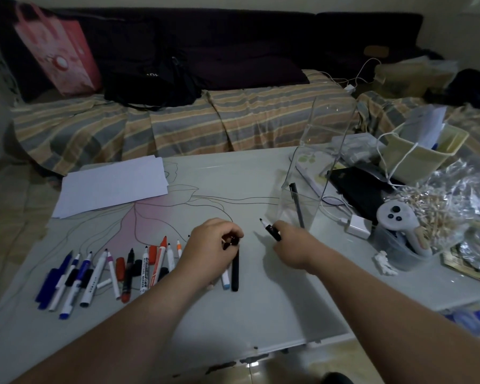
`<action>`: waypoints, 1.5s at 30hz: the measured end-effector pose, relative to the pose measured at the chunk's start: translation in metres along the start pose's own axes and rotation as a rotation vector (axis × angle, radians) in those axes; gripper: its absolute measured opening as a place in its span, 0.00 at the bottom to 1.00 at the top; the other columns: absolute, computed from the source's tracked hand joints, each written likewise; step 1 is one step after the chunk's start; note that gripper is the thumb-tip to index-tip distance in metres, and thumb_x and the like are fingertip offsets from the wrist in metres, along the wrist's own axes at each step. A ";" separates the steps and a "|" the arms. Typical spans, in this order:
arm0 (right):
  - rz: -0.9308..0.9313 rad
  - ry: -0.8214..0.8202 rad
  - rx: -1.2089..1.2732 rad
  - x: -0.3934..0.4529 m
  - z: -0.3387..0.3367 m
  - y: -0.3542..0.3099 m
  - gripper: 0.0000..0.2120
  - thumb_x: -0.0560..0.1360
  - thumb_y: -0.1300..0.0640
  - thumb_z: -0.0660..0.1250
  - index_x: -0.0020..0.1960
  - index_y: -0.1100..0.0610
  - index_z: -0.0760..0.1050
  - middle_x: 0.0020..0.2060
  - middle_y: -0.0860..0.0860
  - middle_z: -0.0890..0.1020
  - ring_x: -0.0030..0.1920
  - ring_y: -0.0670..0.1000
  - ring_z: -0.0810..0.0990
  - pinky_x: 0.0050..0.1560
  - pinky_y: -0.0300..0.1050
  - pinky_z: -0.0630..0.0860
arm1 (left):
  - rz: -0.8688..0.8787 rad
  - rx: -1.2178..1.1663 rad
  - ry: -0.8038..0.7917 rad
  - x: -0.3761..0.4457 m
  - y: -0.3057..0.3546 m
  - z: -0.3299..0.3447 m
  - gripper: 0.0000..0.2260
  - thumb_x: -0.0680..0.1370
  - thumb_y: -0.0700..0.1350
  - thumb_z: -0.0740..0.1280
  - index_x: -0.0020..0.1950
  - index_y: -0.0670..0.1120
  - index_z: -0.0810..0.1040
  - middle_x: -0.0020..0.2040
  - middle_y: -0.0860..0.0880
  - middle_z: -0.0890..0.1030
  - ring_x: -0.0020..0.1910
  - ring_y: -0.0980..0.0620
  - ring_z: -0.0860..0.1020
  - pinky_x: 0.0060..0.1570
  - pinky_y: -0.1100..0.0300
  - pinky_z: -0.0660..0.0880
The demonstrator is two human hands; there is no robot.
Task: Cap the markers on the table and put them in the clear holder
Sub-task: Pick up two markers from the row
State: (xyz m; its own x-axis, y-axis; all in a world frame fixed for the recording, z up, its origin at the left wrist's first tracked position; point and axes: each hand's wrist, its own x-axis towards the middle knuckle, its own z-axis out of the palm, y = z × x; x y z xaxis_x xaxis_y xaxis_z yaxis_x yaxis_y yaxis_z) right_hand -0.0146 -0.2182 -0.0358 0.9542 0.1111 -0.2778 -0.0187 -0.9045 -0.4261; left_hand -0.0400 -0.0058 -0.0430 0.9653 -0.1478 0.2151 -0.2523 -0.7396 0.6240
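Note:
A row of uncapped markers [139,268] with loose caps among them lies on the pale table [261,309] at the left. My left hand [208,246] is curled over the right end of that row and pinches a small dark cap [231,242], just above a black marker [235,270] lying flat. My right hand [291,246] grips an uncapped black marker [270,230], tip pointing up and left. The clear holder [305,195] stands just right of that hand, with one dark pen [297,205] leaning inside.
White paper sheets [111,185] lie at the table's far left. Right of the holder are a black notebook [360,189], a white charger [358,225], a grey controller [399,220], a plastic bag of small wooden bits [438,209] and a yellowish box [424,151]. A striped sofa [178,123] stands behind.

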 end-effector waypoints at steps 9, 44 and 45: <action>-0.323 0.245 0.074 -0.025 -0.035 -0.021 0.08 0.80 0.40 0.61 0.49 0.38 0.78 0.35 0.44 0.79 0.38 0.44 0.76 0.38 0.47 0.75 | -0.443 -0.858 0.067 0.003 0.007 -0.014 0.05 0.83 0.40 0.64 0.55 0.46 0.80 0.49 0.48 0.87 0.39 0.54 0.81 0.40 0.59 0.78; -0.432 0.665 0.202 -0.020 -0.076 -0.013 0.08 0.78 0.52 0.71 0.55 0.49 0.85 0.44 0.47 0.80 0.47 0.50 0.76 0.54 0.52 0.74 | -0.090 -0.520 0.174 0.002 0.055 -0.014 0.12 0.77 0.47 0.73 0.60 0.55 0.79 0.43 0.55 0.83 0.38 0.62 0.77 0.43 0.68 0.75; -0.370 0.770 0.403 -0.020 -0.084 -0.012 0.08 0.77 0.56 0.72 0.56 0.49 0.84 0.43 0.45 0.80 0.45 0.47 0.77 0.52 0.49 0.76 | -0.120 -0.502 0.179 0.005 0.053 -0.013 0.13 0.77 0.47 0.72 0.61 0.56 0.79 0.44 0.56 0.83 0.40 0.61 0.78 0.45 0.66 0.76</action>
State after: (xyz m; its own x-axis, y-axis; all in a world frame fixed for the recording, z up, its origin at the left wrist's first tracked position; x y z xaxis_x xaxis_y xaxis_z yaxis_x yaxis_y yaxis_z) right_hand -0.0081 -0.2442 0.0473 0.8523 -0.0703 0.5183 0.3603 -0.6394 -0.6792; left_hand -0.0491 -0.0368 0.0008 0.9739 0.0644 0.2176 -0.1845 -0.3335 0.9245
